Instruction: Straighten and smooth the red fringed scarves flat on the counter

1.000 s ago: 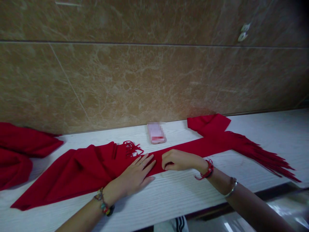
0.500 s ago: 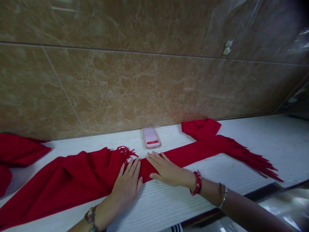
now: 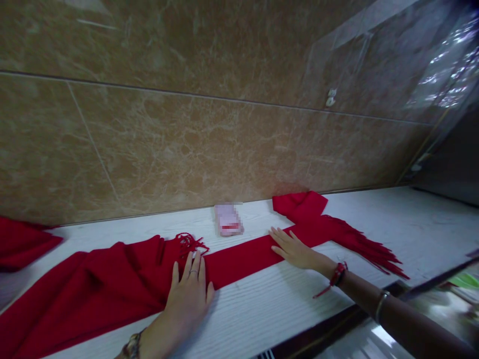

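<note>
A long red scarf (image 3: pixel 241 260) with fringe lies across the white table, folded to a narrow flat band in its middle. Its left part (image 3: pixel 108 284) spreads wide and rumpled, with some fringe by the fold. My left hand (image 3: pixel 189 294) presses flat where the rumpled part meets the band, fingers stretched out. Farther right, my right hand (image 3: pixel 294 248) lies flat on the band with its fingers spread. Beyond it, the scarf's fringe (image 3: pixel 366 244) fans out to the right, and a folded red end (image 3: pixel 301 203) points toward the wall.
A phone (image 3: pixel 228 220) lies behind the band near the tiled wall (image 3: pixel 209 144). Another piece of red cloth (image 3: pixel 26 244) is at the far left. The white table (image 3: pixel 232 319) ends at a dark front edge, with blurred things below at the right.
My right hand has slid to the right along the band, away from my left hand, which stays on the scarf. The view has shifted slightly.
</note>
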Motion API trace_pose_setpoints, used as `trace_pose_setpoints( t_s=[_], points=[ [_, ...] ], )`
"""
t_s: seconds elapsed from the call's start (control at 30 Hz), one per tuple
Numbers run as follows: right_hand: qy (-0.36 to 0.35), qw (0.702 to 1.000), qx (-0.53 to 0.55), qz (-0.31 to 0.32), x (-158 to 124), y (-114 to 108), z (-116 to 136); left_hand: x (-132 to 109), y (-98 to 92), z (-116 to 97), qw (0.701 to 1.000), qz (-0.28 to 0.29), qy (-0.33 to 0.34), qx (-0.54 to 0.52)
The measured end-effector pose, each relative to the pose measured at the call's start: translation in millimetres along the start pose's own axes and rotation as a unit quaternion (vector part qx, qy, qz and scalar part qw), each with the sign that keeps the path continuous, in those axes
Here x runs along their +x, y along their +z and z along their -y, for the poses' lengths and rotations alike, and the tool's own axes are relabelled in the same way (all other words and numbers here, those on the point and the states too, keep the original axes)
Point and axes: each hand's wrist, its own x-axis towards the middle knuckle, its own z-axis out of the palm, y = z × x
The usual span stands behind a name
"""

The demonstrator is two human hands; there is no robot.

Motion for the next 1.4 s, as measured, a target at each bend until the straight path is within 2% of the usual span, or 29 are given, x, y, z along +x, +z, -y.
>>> trace_pose_setpoints(
  t_s=[0.07, 0.13, 0.27, 0.37, 0.47, 0.67, 0.77, 0.83, 0.9, 1.03, 1.1, 1.17, 1.3, 1.4],
  points=[
    [0.019, 1.0, 0.0, -0.005, 2, -5, 4, 3, 3.0, 0, 0.999, -0.018, 0.029, -0.006],
    [0.012, 0.999, 0.027, -0.011, 7, -13, 26, 7, 8.3, 0, 0.997, -0.045, 0.067, -0.017],
    [-0.084, 0.991, 0.105, 0.02, 19, -25, 88, 12, 20.6, 2, 0.989, -0.086, 0.113, -0.032],
    [-0.117, 0.985, 0.119, 0.045, 21, -26, 102, 12, 25.5, 5, 0.988, -0.091, 0.124, -0.028],
    [-0.086, 0.991, 0.094, 0.038, 14, -21, 73, 12, 25.9, 7, 0.989, -0.086, 0.122, -0.023],
    [0.02, 1.0, -0.016, 0.017, -18, -7, -44, 16, 33.1, 11, 0.985, -0.107, 0.128, -0.038],
    [0.051, 0.995, -0.082, -0.012, -31, -4, -82, 17, 37.7, 13, 0.986, -0.104, 0.126, -0.033],
    [0.067, 0.992, -0.1, -0.037, -35, -4, -89, 18, 38.1, 14, 0.986, -0.103, 0.128, -0.023],
    [0.075, 0.992, -0.089, -0.047, -36, -5, -81, 18, 36.4, 15, 0.985, -0.107, 0.137, -0.014],
    [0.036, 0.999, -0.016, -0.011, -38, -6, -56, 17, 33.3, 19, 0.981, -0.109, 0.16, -0.002],
    [0.031, 1.0, -0.002, 0.008, -43, -6, -56, 17, 34.1, 21, 0.981, -0.107, 0.165, 0.001],
    [0.044, 0.999, -0.021, 0.009, -52, -7, -70, 18, 36.0, 22, 0.981, -0.108, 0.162, -0.002],
    [0.082, 0.992, -0.098, -0.014, -72, -14, -112, 20, 38.5, 22, 0.984, -0.091, 0.151, -0.005],
    [0.11, 0.986, -0.119, -0.036, -77, -25, -119, 21, 39.0, 21, 0.987, -0.079, 0.142, -0.008]
  ],
)
